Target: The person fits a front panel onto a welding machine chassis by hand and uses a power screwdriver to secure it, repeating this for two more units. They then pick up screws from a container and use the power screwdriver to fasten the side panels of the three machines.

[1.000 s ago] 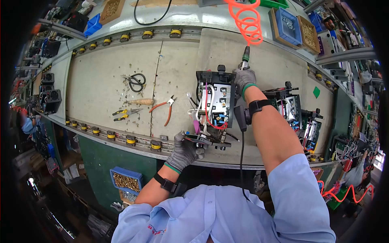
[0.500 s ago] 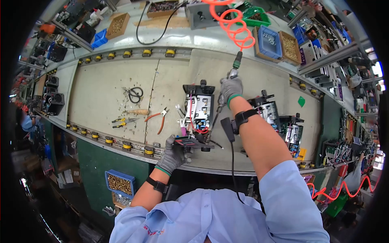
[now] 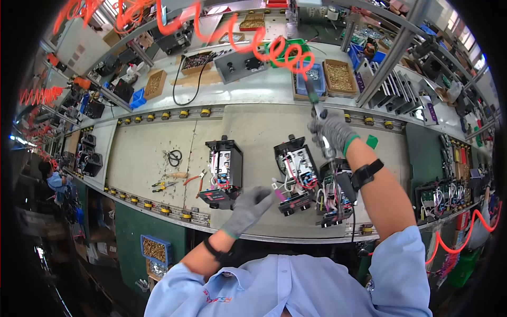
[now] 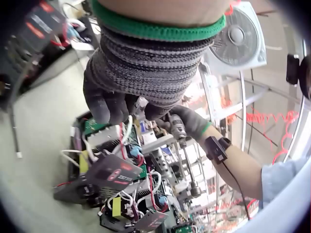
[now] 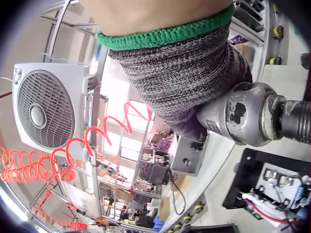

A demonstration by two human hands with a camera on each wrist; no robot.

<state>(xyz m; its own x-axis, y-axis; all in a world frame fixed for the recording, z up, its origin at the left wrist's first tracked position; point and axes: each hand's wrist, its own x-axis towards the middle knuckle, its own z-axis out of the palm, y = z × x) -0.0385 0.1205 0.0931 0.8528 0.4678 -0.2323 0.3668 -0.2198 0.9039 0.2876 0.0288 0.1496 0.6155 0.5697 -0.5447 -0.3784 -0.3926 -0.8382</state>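
The gloved right hand (image 3: pixel 332 134) grips a metal air tool (image 5: pixel 243 114) on an orange coiled hose, held above the units at the right. The gloved left hand (image 3: pixel 249 209) hovers between two units, fingers loosely bent, holding nothing visible. To its left stands a black-cased unit (image 3: pixel 227 164) with its dark front panel (image 3: pixel 217 197) at the near end. On its right is an open unit (image 3: pixel 298 166) with white and red wires and a tilted front panel (image 4: pixel 109 175). A third open unit (image 3: pixel 334 193) stands beside that one, below the tool.
Red-handled cutters (image 3: pixel 195 181), yellow-handled pliers (image 3: pixel 165 186), a wooden-handled tool (image 3: pixel 177 175) and black scissors (image 3: pixel 175 157) lie at the left among scraps. Rollers (image 3: pixel 186 215) line the near rail. Bins of screws (image 3: pixel 339 76) stand beyond the far rail.
The left hand has let go of the front panel of the unit now at its left. The right hand has moved rightward with the tool, and the view has shifted toward the right-hand units.
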